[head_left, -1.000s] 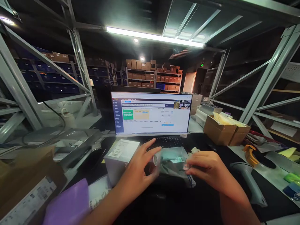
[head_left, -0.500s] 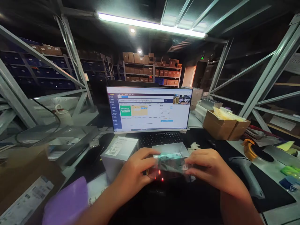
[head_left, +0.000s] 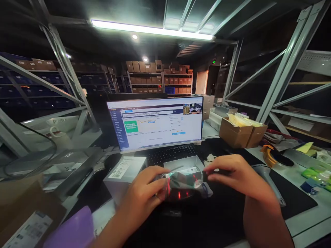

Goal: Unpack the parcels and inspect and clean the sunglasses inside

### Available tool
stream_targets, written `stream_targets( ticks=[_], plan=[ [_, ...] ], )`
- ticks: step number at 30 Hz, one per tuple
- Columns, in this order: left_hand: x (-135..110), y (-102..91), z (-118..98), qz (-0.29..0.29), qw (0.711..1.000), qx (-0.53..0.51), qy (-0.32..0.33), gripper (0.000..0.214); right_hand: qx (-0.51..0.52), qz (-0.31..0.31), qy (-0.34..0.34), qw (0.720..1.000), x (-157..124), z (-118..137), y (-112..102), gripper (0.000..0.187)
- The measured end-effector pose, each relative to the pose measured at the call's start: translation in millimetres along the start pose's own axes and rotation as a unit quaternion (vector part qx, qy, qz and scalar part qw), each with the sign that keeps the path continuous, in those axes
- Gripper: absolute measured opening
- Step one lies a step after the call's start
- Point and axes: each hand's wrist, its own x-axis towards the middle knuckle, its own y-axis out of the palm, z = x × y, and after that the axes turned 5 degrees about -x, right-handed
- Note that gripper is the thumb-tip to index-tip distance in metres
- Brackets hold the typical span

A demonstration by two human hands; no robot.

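My left hand grips the left side of a clear plastic bag with its fingers and thumb. Red spots of light shine on the bag, and its contents are too blurred to name. My right hand hovers just right of the bag, thumb and fingertips slightly apart with nothing visible between them. Directly behind the bag stands an open grey box with something pale and teal in it. A closed silver-grey box with a white label sits beside my left hand.
Behind the boxes are a black keyboard and a lit monitor. To the right lie a grey barcode scanner and an orange tape dispenser. A brown carton stands farther back. A purple packet lies front left.
My right hand has let go of the bag's right side and moved slightly away to the right. My left hand still holds the bag. The camera view has shifted to the right.
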Motion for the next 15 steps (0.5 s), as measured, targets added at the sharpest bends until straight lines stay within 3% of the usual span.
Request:
stream_targets(
  ticks=[3, 6, 12, 15],
  plan=[
    [2, -1.6, 0, -0.024, 1.000, 0.006, 0.016, 0.017, -0.023, -0.072, 0.046, 0.996, -2, -10, -13, 0.013],
    [5, -3.7, -1, -0.051, 0.998, 0.003, 0.030, 0.017, -0.029, -0.103, 0.091, 0.990, -5, -17, -22, 0.014],
    [-1, -5.6, 6, -0.090, 0.996, -0.014, 0.024, 0.015, -0.065, -0.088, 0.179, 0.978, -12, -36, -37, 0.021],
    [-4, -3.7, 10, -0.110, 0.994, -0.024, 0.002, 0.012, -0.113, -0.008, 0.266, 0.957, -1, -64, -35, 0.018]
  ],
)
